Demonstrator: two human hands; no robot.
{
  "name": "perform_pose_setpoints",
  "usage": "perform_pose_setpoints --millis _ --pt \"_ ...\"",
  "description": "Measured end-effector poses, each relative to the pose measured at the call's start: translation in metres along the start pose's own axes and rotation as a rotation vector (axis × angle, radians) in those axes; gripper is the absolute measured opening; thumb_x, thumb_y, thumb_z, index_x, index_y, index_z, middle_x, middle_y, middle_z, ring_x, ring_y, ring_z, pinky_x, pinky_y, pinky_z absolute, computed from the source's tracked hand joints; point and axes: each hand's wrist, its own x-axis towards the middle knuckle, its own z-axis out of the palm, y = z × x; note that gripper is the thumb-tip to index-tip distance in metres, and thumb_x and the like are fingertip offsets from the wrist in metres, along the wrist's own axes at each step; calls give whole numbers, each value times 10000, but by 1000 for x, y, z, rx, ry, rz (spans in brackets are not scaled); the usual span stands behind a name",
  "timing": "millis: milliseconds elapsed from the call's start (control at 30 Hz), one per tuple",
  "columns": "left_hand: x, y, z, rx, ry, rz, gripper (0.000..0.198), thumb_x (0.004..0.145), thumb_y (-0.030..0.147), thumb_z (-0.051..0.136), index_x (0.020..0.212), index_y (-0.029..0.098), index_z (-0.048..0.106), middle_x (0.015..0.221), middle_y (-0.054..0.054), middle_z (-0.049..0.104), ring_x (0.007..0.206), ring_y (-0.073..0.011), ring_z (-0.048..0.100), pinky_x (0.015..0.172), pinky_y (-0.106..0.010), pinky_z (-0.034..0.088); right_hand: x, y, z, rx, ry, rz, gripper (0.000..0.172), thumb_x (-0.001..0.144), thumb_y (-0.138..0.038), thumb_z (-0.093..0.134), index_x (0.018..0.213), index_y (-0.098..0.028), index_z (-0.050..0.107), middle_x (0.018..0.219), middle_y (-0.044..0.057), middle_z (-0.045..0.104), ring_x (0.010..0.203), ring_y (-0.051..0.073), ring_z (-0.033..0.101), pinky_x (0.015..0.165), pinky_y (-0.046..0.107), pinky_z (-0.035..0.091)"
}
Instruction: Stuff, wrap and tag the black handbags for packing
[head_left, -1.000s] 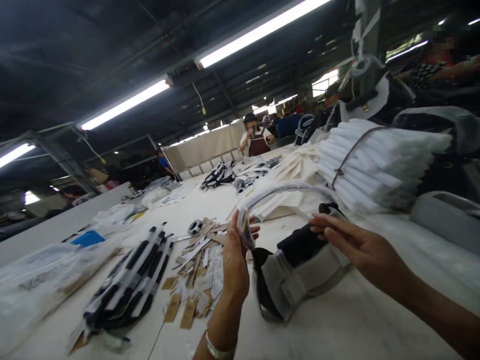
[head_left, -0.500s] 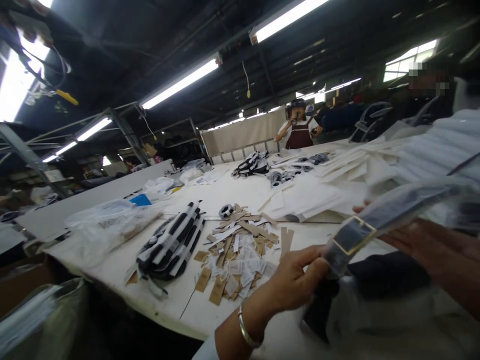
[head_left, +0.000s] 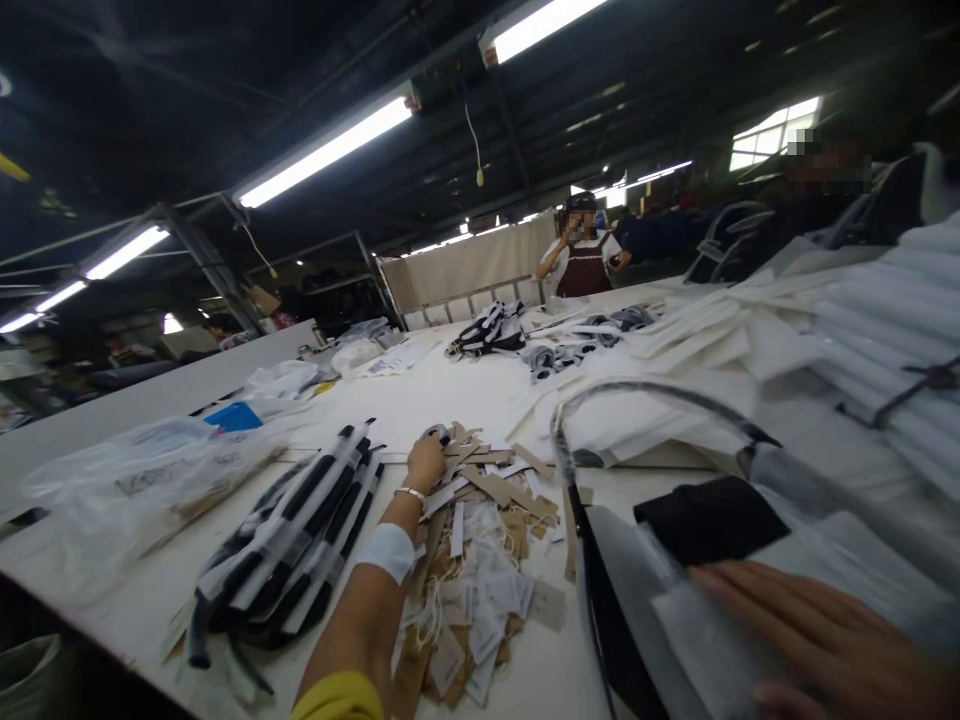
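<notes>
My left hand (head_left: 426, 466) reaches out over the table, its fingers closed around a small dark-and-white roll (head_left: 435, 434), probably tape, at the far end of the tag pile. Below it lies the heap of brown and white paper tags (head_left: 487, 570), some with strings. At the right, my right hand (head_left: 810, 630) rests flat, fingers extended, on a black bag-like item (head_left: 712, 520) partly covered by white sheet and clear film. A long dark strap (head_left: 583, 520) in clear wrapping arcs up from this item. The strap's buckle cannot be made out now.
Left of the tags lies a bundle of black-and-white wrapped straps (head_left: 292, 540). Beyond it is a clear plastic bag (head_left: 150, 480) with a blue piece (head_left: 234, 416). White sheets (head_left: 720, 340) and stacked white foam (head_left: 892, 320) fill the right. A person in an apron (head_left: 585, 265) stands across the table.
My left hand has let go of the buckled strap and moved left and away from me to the small roll. My right hand has come down flat on the item. The view has shifted right.
</notes>
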Motion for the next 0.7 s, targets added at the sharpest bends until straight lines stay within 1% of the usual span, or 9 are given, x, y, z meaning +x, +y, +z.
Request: perform_pose_setpoints --millis 67,100,167,267,367,433,500,600,700 --pt "3 -6 11 57 -10 -25 358 948 366 628 1247 173 587 1261 -100 602 1081 -243 624 906 -460 549 -6 5 13 -105 -94 -72 725 845 -500 659 1515 -396 402 1369 -14 625 1117 330 675 883 462 578" --pt "4 -8 14 77 -10 -30 359 949 366 627 1248 173 586 1265 -101 601 1085 -245 623 909 -462 547 -8 6 18 -144 -115 -83 725 853 -494 654 1521 -383 396 1377 -4 619 1132 332 667 905 473 571" --pt "4 -10 16 96 -4 -35 359 947 364 630 1248 174 587 1269 -101 599 1093 -247 620 915 -464 544 -11 4 22 -158 -99 -48 680 861 -485 649 1499 -383 436 1365 -2 630 1144 326 661 942 474 557" --pt "2 -8 6 69 19 -33 352 945 360 633 1241 175 591 1269 -99 599 1101 -249 617 922 -469 540 -19 -4 18 -150 -69 -29 694 856 -486 655 1504 -368 435 1383 5 616 1166 318 652 956 445 556" --pt "0 7 -14 -35 60 -11 359 947 368 628 1248 177 588 1282 -100 593 1122 -258 607 940 -481 529 -33 -12 10 -163 -72 -37 744 850 -494 658 1529 -346 394 1434 9 567 1213 313 623 951 424 561" --pt "-2 28 -27 -141 64 24 367 949 381 621 1250 173 585 1280 -101 593 1123 -259 605 944 -486 524 -44 -17 6 -191 -72 -55 755 850 -507 652 1535 -330 387 1456 14 541 1235 312 607 943 418 564" --pt "-9 56 -39 -268 15 82 361 954 403 610 1223 163 595 1230 -95 617 1081 -247 622 924 -472 531 -53 -21 2 -241 -56 -82 759 854 -516 641 1538 -309 386 1465 24 527 1235 311 606 920 415 572" --pt "-30 108 -49 -477 -154 220 377 957 481 578 1124 149 640 1073 -70 673 951 -212 657 860 -423 544 -58 -28 -7 -287 -20 -129 755 858 -507 635 1538 -292 388 1455 24 534 1208 303 626 874 401 588" --pt "-60 161 -54 -664 -350 353 481 894 593 599 988 133 707 932 -65 707 888 -205 656 845 -363 516 -54 -38 -21 -281 18 -140 751 854 -467 639 1538 -286 390 1445 14 541 1188 286 641 858 365 593"
